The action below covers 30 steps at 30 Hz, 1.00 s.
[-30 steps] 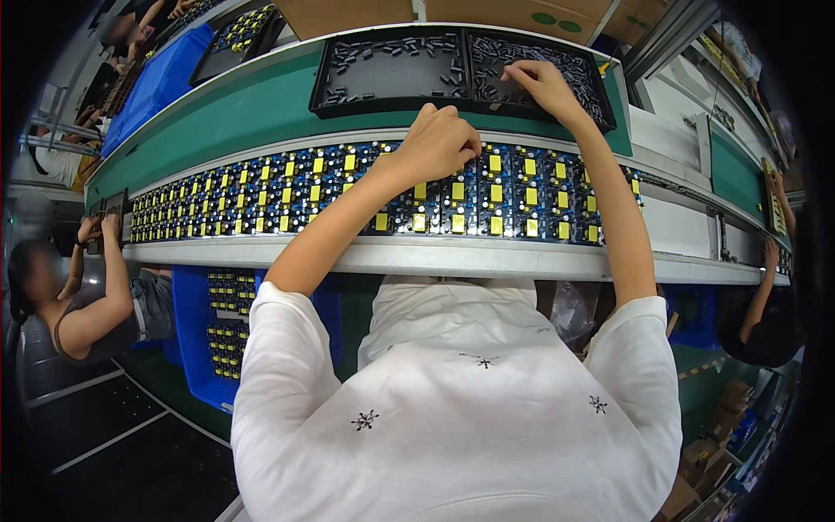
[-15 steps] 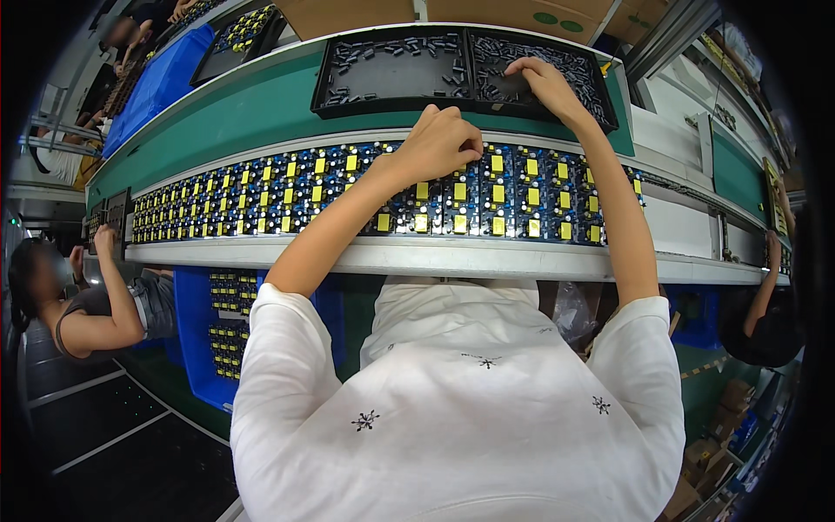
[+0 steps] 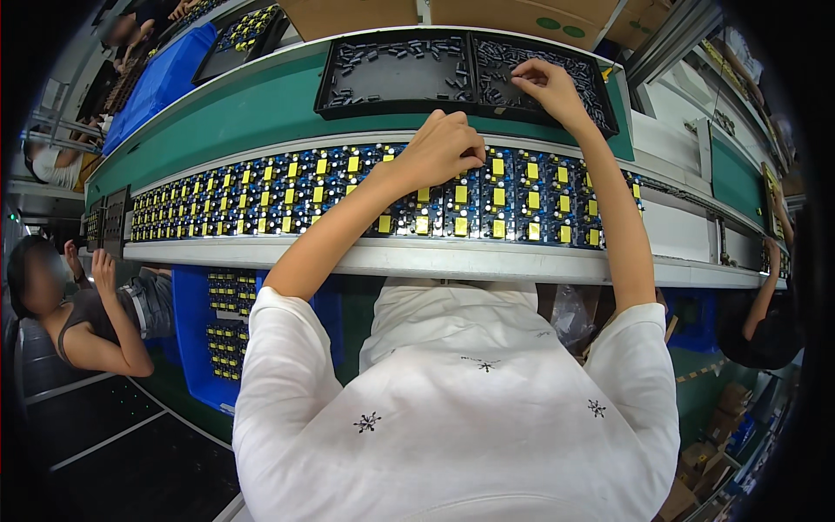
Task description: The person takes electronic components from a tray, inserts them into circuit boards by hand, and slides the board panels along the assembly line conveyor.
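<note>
Behind the row of circuit boards [image 3: 461, 195], two adjoining trays [image 3: 397, 83] are set, with components [image 3: 574, 66] spread in both; below the row's left part, further boards [image 3: 228, 292] are held in a bin [image 3: 191, 348].

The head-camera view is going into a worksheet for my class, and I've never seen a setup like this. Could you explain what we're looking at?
There is no robot here: these are a person's own bare hands. The wide fisheye camera is worn on the person's head and looks down, so straight edges bend near the rim and the white shirt fills the lower part.

Across the workbench run rows of circuit boards with yellow blocks on them. Behind them, two black trays side by side hold small dark cylindrical parts.

The left hand is curled over the boards; the right hand is above the right-hand tray. Whether either holds a part is too small to tell.
</note>
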Each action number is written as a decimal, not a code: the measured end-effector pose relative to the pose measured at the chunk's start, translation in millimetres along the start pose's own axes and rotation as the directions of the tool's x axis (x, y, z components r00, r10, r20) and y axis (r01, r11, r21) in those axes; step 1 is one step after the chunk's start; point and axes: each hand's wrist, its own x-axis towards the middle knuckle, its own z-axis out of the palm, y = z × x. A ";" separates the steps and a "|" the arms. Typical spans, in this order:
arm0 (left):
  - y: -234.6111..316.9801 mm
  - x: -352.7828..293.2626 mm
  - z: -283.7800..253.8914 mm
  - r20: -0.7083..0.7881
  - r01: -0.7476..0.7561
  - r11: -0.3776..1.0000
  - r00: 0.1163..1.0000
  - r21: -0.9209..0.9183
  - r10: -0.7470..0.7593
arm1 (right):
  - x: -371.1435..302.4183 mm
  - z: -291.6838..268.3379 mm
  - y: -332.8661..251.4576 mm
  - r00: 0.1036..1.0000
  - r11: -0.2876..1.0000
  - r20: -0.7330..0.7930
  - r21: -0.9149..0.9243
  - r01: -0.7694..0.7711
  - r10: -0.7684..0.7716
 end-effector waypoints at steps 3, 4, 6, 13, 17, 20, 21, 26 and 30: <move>1.0 -1.6 -1.1 0.003 0.026 0.999 1.000 0.020 -0.026 | 0.1 0.1 1.0 1.000 1.000 -0.011 -0.011 0.004 -0.004; 1.3 -2.0 -1.7 0.004 0.039 0.999 0.999 0.030 -0.039 | 0.2 0.3 1.9 1.000 1.000 -0.017 -0.017 0.007 -0.007; -1.1 -0.9 -1.2 -0.003 0.058 0.998 0.998 0.017 -0.058 | 0.4 -0.4 3.7 1.000 1.000 -0.022 -0.016 0.013 -0.014; -2.1 1.7 -4.1 -0.059 0.031 0.998 0.998 -0.059 -0.035 | -13.8 -2.0 -5.9 0.982 0.992 -0.167 0.066 0.104 -0.092; 14.6 -8.8 -22.0 -0.180 0.169 0.910 0.951 -0.379 -0.252 | -67.3 10.2 -78.9 0.992 0.994 0.083 0.069 0.089 -0.095; 30.0 -17.0 -34.1 -0.177 0.263 0.822 0.901 -0.505 -0.396 | -97.1 13.3 -117.9 0.983 0.997 0.182 0.072 -0.002 -0.011; 34.6 -19.0 -35.6 -0.181 0.260 0.824 0.901 -0.503 -0.394 | -101.7 15.0 -126.8 0.989 0.998 0.145 0.068 0.014 -0.024; 43.2 -23.9 -41.5 -0.190 0.251 0.738 0.869 -0.627 -0.456 | -101.6 21.3 -140.5 0.978 0.978 0.003 -0.037 0.207 -0.207; 41.1 -28.8 -40.2 -0.225 0.223 0.704 0.846 -0.674 -0.483 | -98.5 25.1 -144.7 0.939 0.930 -0.025 -0.150 0.336 -0.344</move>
